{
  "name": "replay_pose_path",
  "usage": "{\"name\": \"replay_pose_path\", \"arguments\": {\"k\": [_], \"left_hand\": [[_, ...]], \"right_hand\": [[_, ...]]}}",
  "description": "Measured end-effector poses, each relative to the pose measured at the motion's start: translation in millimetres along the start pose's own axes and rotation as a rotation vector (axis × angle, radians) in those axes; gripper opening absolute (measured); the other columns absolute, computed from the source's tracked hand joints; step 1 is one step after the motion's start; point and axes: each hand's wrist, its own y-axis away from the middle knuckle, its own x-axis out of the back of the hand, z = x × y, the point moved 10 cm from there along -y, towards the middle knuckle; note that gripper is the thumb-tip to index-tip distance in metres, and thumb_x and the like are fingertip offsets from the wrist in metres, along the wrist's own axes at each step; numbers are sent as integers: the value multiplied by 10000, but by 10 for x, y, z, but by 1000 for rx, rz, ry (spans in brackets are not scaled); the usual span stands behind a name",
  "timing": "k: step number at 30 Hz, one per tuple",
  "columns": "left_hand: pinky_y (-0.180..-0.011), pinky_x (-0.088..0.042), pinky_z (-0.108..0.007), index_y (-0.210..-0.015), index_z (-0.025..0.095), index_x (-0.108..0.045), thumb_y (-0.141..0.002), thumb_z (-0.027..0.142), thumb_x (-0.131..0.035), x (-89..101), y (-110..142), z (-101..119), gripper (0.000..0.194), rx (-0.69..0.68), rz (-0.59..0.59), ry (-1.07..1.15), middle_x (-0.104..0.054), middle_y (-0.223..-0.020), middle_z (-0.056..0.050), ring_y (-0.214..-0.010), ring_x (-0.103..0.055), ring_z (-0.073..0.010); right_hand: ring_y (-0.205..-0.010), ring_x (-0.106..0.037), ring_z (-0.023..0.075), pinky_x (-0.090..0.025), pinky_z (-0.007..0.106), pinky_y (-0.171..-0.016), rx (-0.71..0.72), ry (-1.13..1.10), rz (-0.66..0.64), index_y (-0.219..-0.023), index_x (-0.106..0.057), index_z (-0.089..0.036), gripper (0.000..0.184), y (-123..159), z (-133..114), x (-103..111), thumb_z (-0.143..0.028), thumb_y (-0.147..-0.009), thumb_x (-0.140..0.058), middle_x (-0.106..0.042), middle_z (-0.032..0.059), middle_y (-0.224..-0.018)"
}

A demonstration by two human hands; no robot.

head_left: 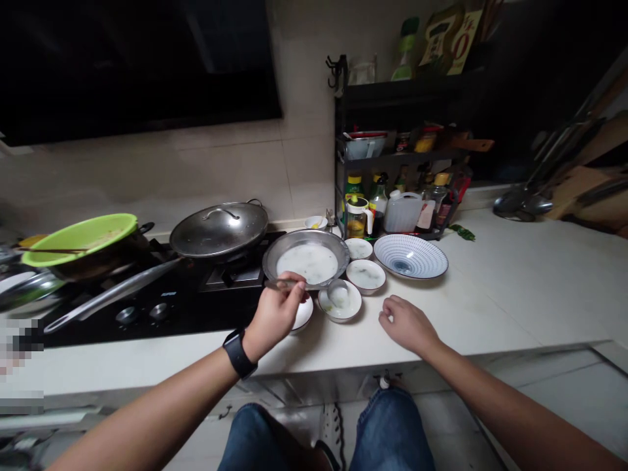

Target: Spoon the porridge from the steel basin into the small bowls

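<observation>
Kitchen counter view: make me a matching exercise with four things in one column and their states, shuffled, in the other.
Things:
1. metal ladle
2. lime-green basin
3. wok
4. right hand

States:
A. open, holding nothing
B. held in the left hand
C. tilted on a dark pot
D. covered by a steel lid

Pairs: 1-B, 2-C, 3-D, 4-A.

Home kitchen showing. Shiny black gas stove (186,307) sitting in white stone counter (490,288). Round steel wok with steel lid (219,229) sitting on stove. Round steel pan (307,255) and small white dishes (366,275) standing on counter. Black metal rack (392,88) holding glass sauce bottles (377,203), standing against pale tile wall (171,170).
</observation>
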Motion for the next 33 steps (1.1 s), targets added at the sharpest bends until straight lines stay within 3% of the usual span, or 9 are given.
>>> {"name": "replay_pose_path", "arguments": {"k": [4,6,9,11,12,18,22,26,33], "left_hand": [[-947,-583,-411,-1002,227,-765,-851,269,-733,-289,305,334,160,-319,-398,-157,-789,-1027,-148,-971,-743,-272],[-984,-575,-431,-1031,231,-771,-828,225,-742,-283,347,396,205,-390,-461,-167,-792,-1061,-159,-998,-746,-280],[-978,-571,-391,-990,226,-772,-814,250,-769,85,72,309,178,-308,-149,-149,-782,-1038,-142,-1012,-737,-280],[-922,-571,-337,-974,224,-761,-825,302,-772,420,-144,108,168,-168,149,-116,-764,-985,-109,-967,-729,-262],[-861,-569,-310,-971,221,-752,-844,318,-757,503,-242,-19,160,-95,220,-109,-752,-928,-87,-899,-725,-243],[-614,-499,-259,-816,214,-672,-855,294,-714,461,-652,-584,99,102,239,-73,-684,-669,-27,-647,-680,-203],[-510,-458,-246,-802,205,-631,-844,288,-692,322,-684,-792,111,217,226,-6,-656,-589,-10,-541,-646,-184],[-495,-479,-246,-817,184,-582,-820,218,-656,327,-645,-1014,81,427,320,186,-650,-576,-18,-491,-624,-162],[-549,-537,-251,-811,170,-555,-763,114,-656,460,-605,-1023,125,520,382,365,-636,-597,-12,-525,-650,-147]], "right_hand": [[-805,-561,179,-334,299,-731,3,-1,-1,-754,-497,-221,152,0,5,-5,-204,-901,-527,-602,24,-848],[-803,-554,178,-333,300,-730,-1,-3,-7,-754,-499,-219,150,1,12,-13,-202,-901,-527,-606,26,-852],[-796,-543,178,-326,301,-720,-2,-8,-7,-753,-510,-218,143,2,13,-12,-194,-893,-532,-616,31,-853],[-796,-547,181,-325,301,-715,-3,-11,-8,-755,-513,-220,140,4,12,-13,-194,-891,-533,-616,31,-849],[-795,-551,181,-326,300,-714,-3,-12,-8,-755,-511,-221,141,5,12,-14,-196,-892,-531,-613,29,-847],[-776,-547,181,-335,300,-713,8,-7,14,-745,-489,-227,149,5,6,3,-210,-888,-527,-606,29,-837],[-784,-554,182,-337,300,-713,2,2,-2,-754,-483,-226,146,2,16,-11,-213,-896,-514,-603,28,-840],[-779,-557,181,-336,298,-708,-1,-2,-1,-752,-486,-227,146,1,18,-9,-217,-893,-523,-602,26,-837],[-774,-544,179,-329,300,-705,-6,-12,-4,-745,-487,-224,150,5,1,7,-206,-891,-517,-603,29,-832]]}}
